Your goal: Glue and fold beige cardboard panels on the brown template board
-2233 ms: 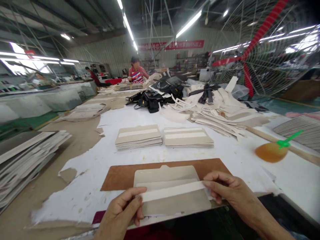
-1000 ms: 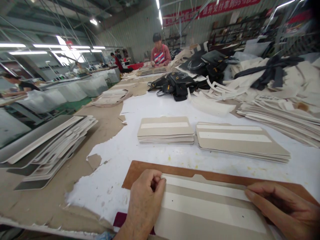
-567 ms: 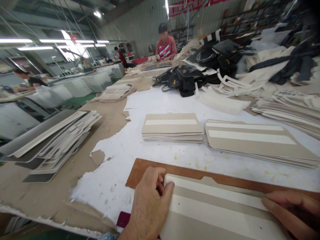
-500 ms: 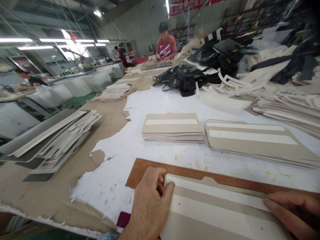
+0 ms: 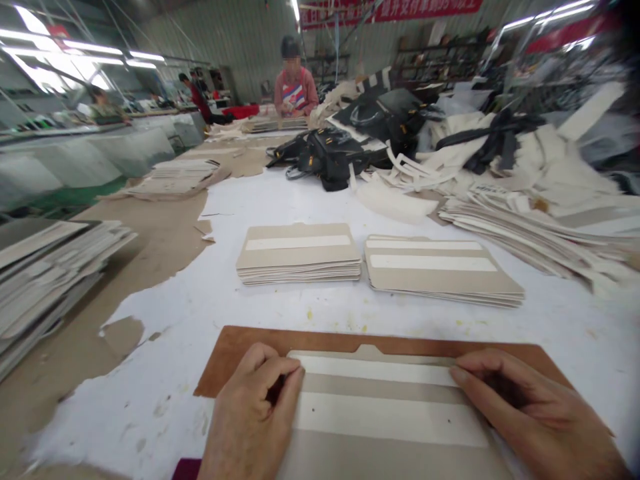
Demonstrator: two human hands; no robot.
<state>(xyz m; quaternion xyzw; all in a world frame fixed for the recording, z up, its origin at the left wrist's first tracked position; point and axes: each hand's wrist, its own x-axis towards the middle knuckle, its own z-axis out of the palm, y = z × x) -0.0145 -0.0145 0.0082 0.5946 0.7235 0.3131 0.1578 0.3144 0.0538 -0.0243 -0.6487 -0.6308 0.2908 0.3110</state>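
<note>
A flat beige panel (image 5: pixel 380 393) with two white strips across it lies in front of me on a brown board (image 5: pixel 320 341). A small raised tab shows on its far edge. With thumb and fingers closed, my left hand (image 5: pixel 255 407) pinches the panel's far left corner. At the far right corner, my right hand (image 5: pixel 530 400) is closed on the panel's edge in the same way. Beyond the board lie two stacks of similar panels, a left stack (image 5: pixel 300 257) and a right stack (image 5: pixel 435 270). The near end of the panel runs out of view.
White sheeting (image 5: pixel 165 373) with a torn edge covers the table. Piled panels (image 5: pixel 55 273) sit at the left. Black bags (image 5: pixel 340 153) and heaped pale strips (image 5: pixel 520 220) lie farther back. A person (image 5: pixel 295 87) works at the table's far end.
My view has swung to the right, so things appear farther left and my right hand shows more fully. Both hands still pinch the panel's far corners.
</note>
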